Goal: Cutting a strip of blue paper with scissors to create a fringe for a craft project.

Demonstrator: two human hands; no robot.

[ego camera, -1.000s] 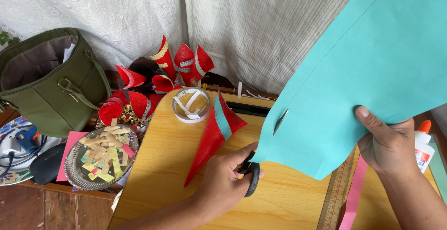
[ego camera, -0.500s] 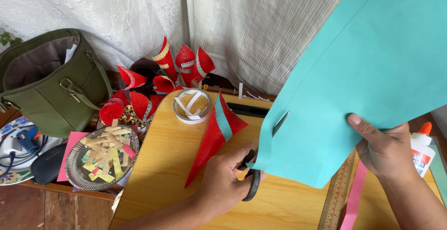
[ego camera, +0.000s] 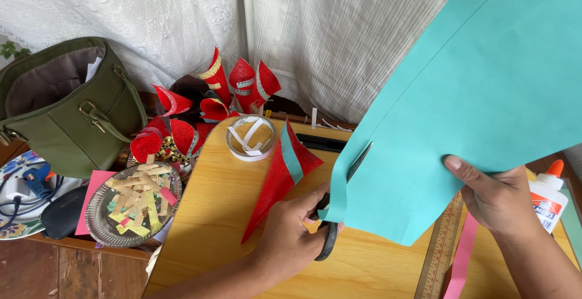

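Turquoise paper sheet (ego camera: 485, 93) is held up above the wooden desk (ego camera: 212, 226), pinched at its lower edge by the right hand (ego camera: 497, 199). Left hand (ego camera: 294, 238) has its grip clamped on black scissors (ego camera: 333, 226), blades inside a cut in the sheet.

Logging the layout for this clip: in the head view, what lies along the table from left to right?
Green handbag → metal plate of paper strips → red paper cone → left hand with scissors → right hand → glue bottle.
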